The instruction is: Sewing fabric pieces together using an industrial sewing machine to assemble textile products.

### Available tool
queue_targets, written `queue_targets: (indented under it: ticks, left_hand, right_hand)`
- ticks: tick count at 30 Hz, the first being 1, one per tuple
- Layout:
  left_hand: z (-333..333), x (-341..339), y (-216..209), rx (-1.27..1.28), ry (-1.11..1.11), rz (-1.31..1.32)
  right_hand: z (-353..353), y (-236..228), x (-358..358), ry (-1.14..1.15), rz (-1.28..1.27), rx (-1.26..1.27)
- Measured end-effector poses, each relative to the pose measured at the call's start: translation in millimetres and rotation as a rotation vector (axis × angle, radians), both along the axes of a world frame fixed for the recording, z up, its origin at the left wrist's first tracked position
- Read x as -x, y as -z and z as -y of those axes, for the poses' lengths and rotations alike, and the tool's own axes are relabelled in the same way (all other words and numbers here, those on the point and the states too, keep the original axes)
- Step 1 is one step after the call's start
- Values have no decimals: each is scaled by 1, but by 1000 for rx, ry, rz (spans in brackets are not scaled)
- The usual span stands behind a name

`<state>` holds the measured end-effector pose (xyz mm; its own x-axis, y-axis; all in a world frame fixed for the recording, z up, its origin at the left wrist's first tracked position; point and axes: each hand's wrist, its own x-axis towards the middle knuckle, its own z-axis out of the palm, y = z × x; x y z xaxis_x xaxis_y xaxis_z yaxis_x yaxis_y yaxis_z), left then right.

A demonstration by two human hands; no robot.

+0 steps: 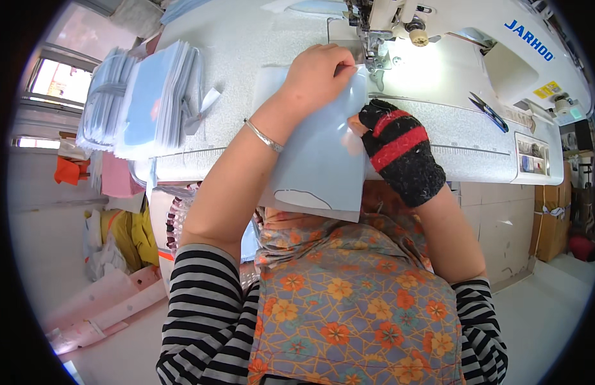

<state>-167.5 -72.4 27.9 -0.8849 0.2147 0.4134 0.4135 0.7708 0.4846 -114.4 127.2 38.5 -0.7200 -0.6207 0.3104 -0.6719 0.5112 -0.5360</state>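
Note:
A light blue panel (317, 154), smooth and slightly see-through along its borders, lies over the machine table's front edge and hangs toward my lap. Near its lower end is a pale shape with a dark outline. My left hand (320, 77) is closed at the panel's top right corner, just left of the presser foot (372, 61); its fingertips are partly hidden. My right hand (400, 151), in a black fingerless glove with red stripes, pinches the panel's right edge between thumb and fingers. The sewing machine (451, 22) stands above both hands, its lamp lighting the needle area.
Bundled stacks of blue and white panels (159, 99) lie on the table's left side. Black thread snips (488, 112) rest at the right, near a small inset tray (532, 157). A ruler strip (470, 151) runs along the front edge. Cardboard boxes (551, 218) stand at right.

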Motion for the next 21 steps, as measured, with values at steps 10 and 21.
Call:
queue_targets:
  ticks: [10,21]
  left_hand:
    - [-9,-4,7,117,-68,-210]
    - [-30,-55,6,237,-2,-210]
  right_hand:
    - [0,11,5,16,-55,24]
    - [-14,9,34,-2,-106,-53]
